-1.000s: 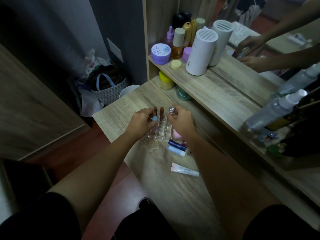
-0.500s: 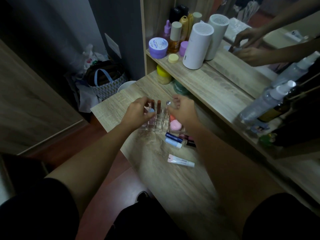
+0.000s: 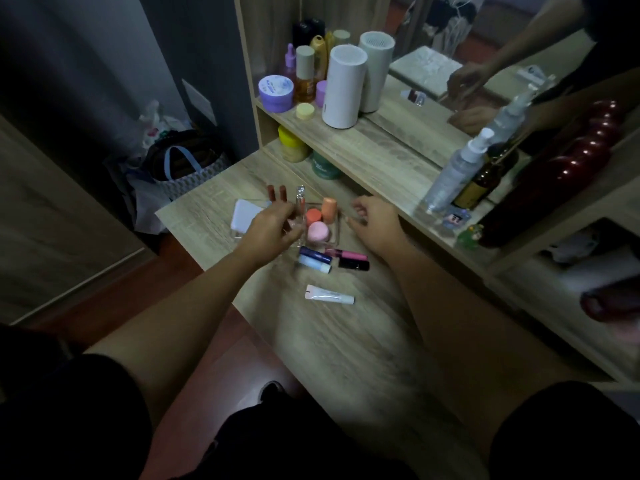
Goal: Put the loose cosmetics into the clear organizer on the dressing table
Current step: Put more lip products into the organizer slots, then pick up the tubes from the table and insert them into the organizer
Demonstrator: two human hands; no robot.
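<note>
Organizer (image 3: 332, 237): clear, near the table's (image 3: 363, 341) far left corner, just short of the shelf edge. It holds two red lipsticks (image 3: 276, 193) upright at the far side, a glass vial (image 3: 300, 202) upright beside them, and an orange cap (image 3: 329, 209), a coral lid (image 3: 313, 217) and a pink puff (image 3: 318, 232) in the right-hand part. A white pad (image 3: 246, 214) lies at its left end.

Left hand (image 3: 273, 230): over the organizer's near left part, fingers narrowly curled at the base of the vial; whether it grips the vial or only touches it cannot be told.

Right hand (image 3: 375, 223): empty, fingers spread wide, just right of the organizer and clear of it.

Loose items, toward the table's near edge from the organizer: blue tube (image 3: 315, 253), pale tube (image 3: 314, 264), pink gloss (image 3: 346, 253), black tube (image 3: 353, 264), all close together; white tube (image 3: 329, 294) apart from them, nearer the person.

Step in hand, judged: settle the vial, then collect the next loose piece. The left hand should steady the light organizer while the right takes one tube at a time and lowers it end-first into a free slot, well away from the standing lipsticks, which look easy to tip.

Change from a second ago: both hands were then bunched over the organizer's top, hiding its right part; now the right hand has pulled away and opened, and the orange, coral and pink pieces show.
</note>
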